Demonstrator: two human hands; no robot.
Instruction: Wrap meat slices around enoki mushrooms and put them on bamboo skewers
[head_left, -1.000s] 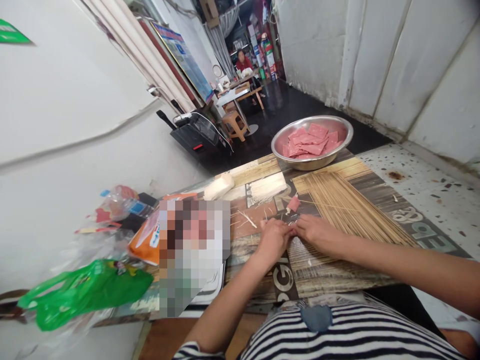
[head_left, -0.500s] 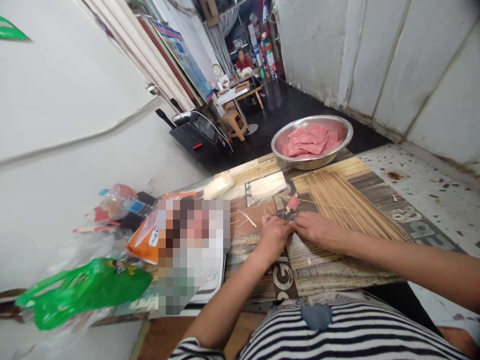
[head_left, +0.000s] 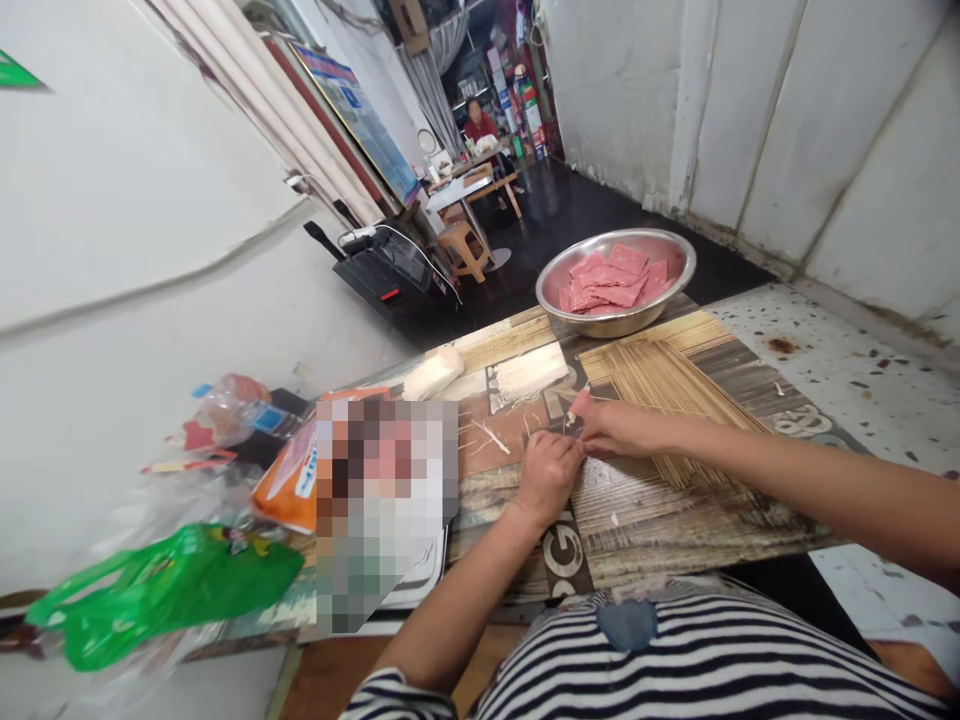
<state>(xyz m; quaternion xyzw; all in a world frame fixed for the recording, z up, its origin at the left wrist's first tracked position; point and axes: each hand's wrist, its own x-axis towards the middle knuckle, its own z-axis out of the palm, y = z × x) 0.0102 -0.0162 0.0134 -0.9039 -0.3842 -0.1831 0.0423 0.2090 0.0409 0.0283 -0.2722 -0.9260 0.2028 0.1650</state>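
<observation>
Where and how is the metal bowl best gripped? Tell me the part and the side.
Probably by opposite sides of the metal bowl's rim, left hand from its left, right hand from its right. The wide rim stands bare around the piled pink slices, while thin sticks lie close on the near side.

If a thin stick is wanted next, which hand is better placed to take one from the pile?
Probably the right hand: it is beside the thin sticks, and its forearm passes over them, while the left hand is farther off, with the right hand between.
</observation>
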